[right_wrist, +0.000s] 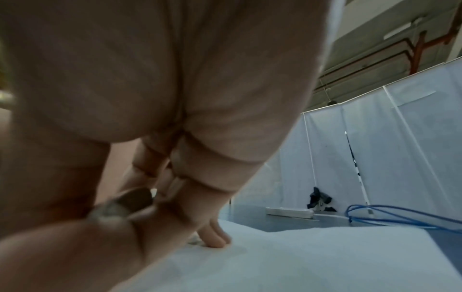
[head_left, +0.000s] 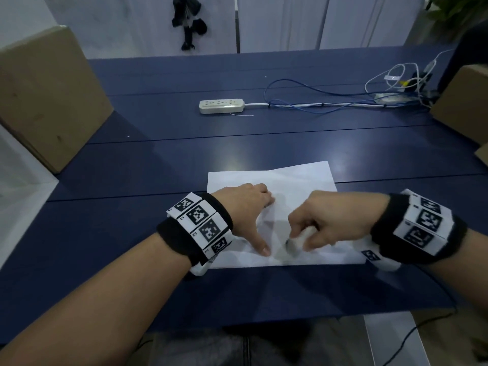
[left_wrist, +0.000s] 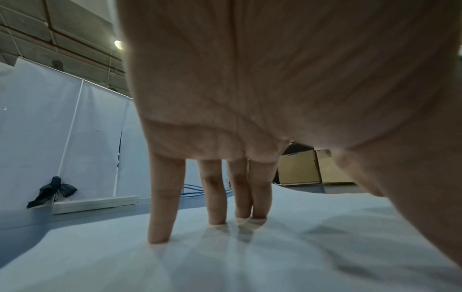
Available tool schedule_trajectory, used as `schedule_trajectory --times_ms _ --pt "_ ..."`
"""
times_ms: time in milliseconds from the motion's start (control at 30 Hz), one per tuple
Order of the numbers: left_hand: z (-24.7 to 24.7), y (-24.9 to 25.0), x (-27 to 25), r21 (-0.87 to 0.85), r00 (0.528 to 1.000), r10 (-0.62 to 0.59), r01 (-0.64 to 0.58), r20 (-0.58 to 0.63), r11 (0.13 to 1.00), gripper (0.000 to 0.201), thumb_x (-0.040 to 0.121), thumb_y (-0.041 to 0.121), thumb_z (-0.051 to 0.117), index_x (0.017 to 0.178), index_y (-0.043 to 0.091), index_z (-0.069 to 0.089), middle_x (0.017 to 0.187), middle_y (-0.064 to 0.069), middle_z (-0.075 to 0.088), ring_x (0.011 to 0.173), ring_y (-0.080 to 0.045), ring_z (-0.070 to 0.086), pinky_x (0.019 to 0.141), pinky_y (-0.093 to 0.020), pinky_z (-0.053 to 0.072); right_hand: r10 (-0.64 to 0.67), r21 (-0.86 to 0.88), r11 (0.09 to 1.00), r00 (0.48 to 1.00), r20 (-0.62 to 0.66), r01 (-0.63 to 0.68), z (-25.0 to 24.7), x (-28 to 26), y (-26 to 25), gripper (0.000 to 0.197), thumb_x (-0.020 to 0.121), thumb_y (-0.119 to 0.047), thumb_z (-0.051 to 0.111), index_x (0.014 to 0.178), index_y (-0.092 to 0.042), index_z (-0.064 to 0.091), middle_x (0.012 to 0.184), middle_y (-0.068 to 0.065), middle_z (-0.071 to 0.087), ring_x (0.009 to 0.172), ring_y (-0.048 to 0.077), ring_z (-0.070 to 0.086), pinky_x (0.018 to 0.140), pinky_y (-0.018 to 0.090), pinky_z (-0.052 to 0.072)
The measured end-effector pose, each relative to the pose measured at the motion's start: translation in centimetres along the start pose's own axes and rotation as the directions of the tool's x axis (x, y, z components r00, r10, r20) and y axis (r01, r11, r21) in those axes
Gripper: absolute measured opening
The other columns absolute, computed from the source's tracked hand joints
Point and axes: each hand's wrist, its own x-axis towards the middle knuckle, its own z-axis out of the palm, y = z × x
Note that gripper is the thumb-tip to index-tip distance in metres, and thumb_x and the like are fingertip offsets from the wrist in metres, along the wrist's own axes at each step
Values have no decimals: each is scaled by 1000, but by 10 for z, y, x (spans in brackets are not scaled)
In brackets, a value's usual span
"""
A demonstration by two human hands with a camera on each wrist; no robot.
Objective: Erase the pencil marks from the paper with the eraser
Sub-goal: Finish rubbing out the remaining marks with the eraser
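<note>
A white sheet of paper (head_left: 295, 178) lies on the blue table near its front edge. My left hand (head_left: 244, 204) rests flat on the sheet's left part, straight fingers (left_wrist: 160, 207) and spread thumb pressing the paper (left_wrist: 325, 227) down. My right hand (head_left: 324, 220) grips a white eraser (head_left: 297, 240), whose grey smudged end touches the paper near the lower middle, just right of the left thumb tip. In the right wrist view the eraser (right_wrist: 120, 207) is blurred between the curled fingers, over the paper (right_wrist: 300, 256). No pencil marks are plainly visible.
A white power strip (head_left: 221, 105) lies mid-table, with blue and white cables (head_left: 330, 101) running to the right rear. Cardboard boxes stand at the left (head_left: 45, 96) and right (head_left: 464, 101) table edges. White partition screens stand behind the table.
</note>
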Motion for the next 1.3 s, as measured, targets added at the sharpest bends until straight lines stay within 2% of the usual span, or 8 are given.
schedule_trajectory --times_ms 233,433,667,800,867,1067,1200,1300 --pt "-1 1 1 -2 1000 -10 10 6 1000 114 54 76 78 147 25 36 132 12 42 118 -14 45 95 -37 47 147 -28 987 959 -242 -159 -18 20 25 9 89 -26 70 87 -28 61 81 1 71 54 13 66 58 32 59" --pt "-1 1 2 9 1000 2 -2 3 1000 108 56 75 77 143 23 39 128 11 42 114 -13 44 85 -30 42 16 48 999 999 47 -18 -4 3 8 17 86 -17 76 102 -19 71 71 -10 67 47 4 57 54 24 55" --pt "-2 2 3 -17 1000 -9 9 7 1000 111 55 73 80 144 25 38 128 12 41 116 -13 43 91 -32 44 169 -17 984 967 -191 -175 -15 22 24 15 87 -28 73 99 -24 67 74 -3 70 53 12 64 58 29 56" --pt "-2 2 3 -3 1000 -14 14 9 1000 110 55 73 80 144 22 39 127 10 42 116 -14 44 91 -33 45 58 28 998 998 -9 -58 -4 4 10 15 86 -23 77 99 -23 70 67 -15 66 49 4 56 59 26 54" --pt "-3 2 4 -1 1000 -18 18 14 1000 110 54 73 80 143 23 39 126 10 41 116 -13 43 89 -33 45 48 37 998 999 24 -49 -3 3 8 18 85 -22 78 102 -22 73 73 -6 68 51 8 57 58 28 54" --pt "-4 3 3 -2 999 -24 24 25 1000 111 55 72 81 145 24 37 129 10 41 118 -14 42 95 -36 46 158 -86 978 949 -272 -188 -16 20 25 24 89 -32 72 109 -19 68 77 -13 57 72 8 54 77 36 55" --pt "-4 4 4 8 1000 -16 15 24 1000 107 56 71 81 142 22 40 127 8 41 116 -15 43 84 -30 39 70 56 996 998 8 -70 -5 2 9 16 86 -21 77 101 -19 71 60 -13 61 50 9 58 57 33 58" --pt "-4 4 6 12 1000 -14 14 24 1000 107 56 71 81 142 22 41 126 8 41 116 -15 43 88 -31 42 80 -1 997 997 -18 -80 -10 5 10 17 85 -20 77 101 -21 72 66 -6 64 47 8 57 53 31 58"
